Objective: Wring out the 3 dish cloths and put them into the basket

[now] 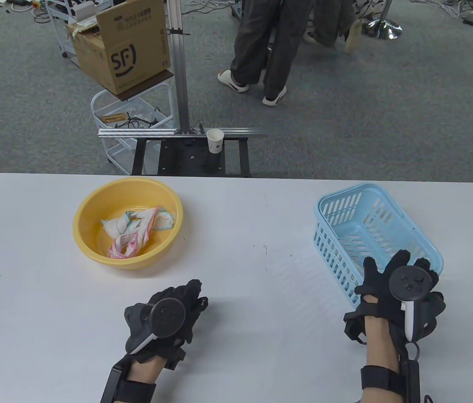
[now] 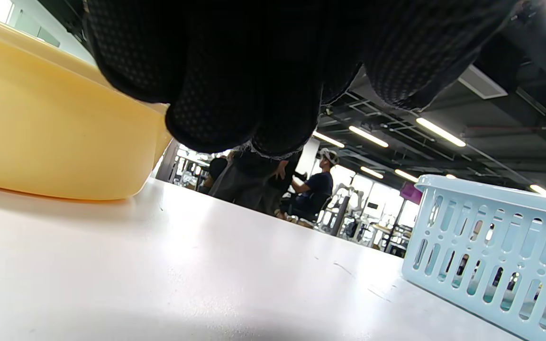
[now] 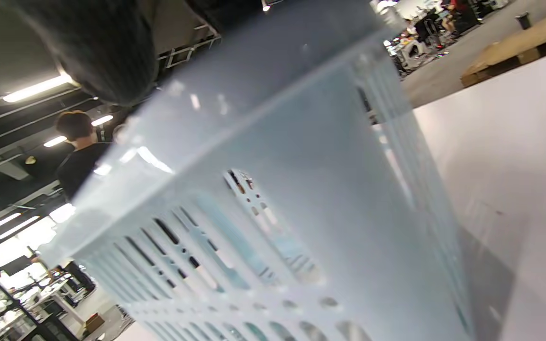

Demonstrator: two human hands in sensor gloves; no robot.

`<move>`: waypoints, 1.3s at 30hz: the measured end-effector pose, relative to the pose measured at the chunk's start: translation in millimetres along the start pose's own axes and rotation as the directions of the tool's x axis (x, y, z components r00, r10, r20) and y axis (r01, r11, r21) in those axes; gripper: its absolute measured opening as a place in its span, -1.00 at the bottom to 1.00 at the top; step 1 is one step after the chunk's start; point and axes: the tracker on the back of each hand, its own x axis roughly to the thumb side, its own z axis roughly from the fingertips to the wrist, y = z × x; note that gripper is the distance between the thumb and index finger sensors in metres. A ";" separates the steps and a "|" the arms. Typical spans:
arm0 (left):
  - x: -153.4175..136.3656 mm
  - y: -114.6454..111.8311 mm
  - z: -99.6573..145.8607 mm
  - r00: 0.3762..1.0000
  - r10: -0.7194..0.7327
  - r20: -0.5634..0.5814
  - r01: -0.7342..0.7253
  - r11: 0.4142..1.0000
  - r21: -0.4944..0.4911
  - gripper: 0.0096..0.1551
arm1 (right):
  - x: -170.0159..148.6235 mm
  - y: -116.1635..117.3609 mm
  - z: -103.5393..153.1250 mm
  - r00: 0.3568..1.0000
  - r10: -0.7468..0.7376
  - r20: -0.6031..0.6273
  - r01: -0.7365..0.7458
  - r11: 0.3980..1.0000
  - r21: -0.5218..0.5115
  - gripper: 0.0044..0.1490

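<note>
Several wet dish cloths [image 1: 135, 228], white with pink and blue trim, lie bunched in a yellow basin [image 1: 89, 201] at the table's left. The basin's wall [image 2: 40, 142] fills the left of the left wrist view. My left hand [image 1: 186, 298] rests on the table just in front of the basin, fingers [image 2: 235, 94] loosely curled and holding nothing. A light blue slotted basket [image 1: 345, 193] stands at the right and looks empty. My right hand [image 1: 395, 273] lies at its near corner, fingers spread straight over the rim. The basket wall [image 3: 301, 213] is very close in the right wrist view, with one fingertip [image 3: 102, 52] above it.
A paper cup [image 1: 215, 140] stands on a metal frame just beyond the table's far edge. A cardboard box [image 1: 127, 50] sits on a white wire cart [image 1: 123, 113] on the floor behind. A person [image 1: 261, 50] stands farther back. The basket [image 2: 491, 237] shows low at the right in the left wrist view.
</note>
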 end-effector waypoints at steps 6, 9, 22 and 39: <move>-1.1 -0.5 0.2 1.000 -0.003 -0.016 0.003 1.000 -0.014 -0.30 | 35.9 -0.5 13.2 0.985 0.024 0.171 -0.019 0.999 -0.028 0.04; -2.5 -0.5 0.4 1.000 -0.008 -0.029 0.007 1.000 -0.021 -0.25 | 53.4 4.9 22.5 0.962 0.051 0.269 -0.041 0.998 -0.040 0.04; -19.1 -2.1 0.4 0.992 0.003 -0.123 -0.011 0.998 -0.067 0.00 | 104.0 65.7 82.7 0.795 0.078 0.601 -0.092 0.996 -0.008 0.03; -25.2 -14.1 -2.3 0.987 -0.025 -0.158 0.004 0.991 -0.134 0.10 | 82.1 147.4 124.0 0.677 0.007 0.736 -0.187 0.969 0.162 0.07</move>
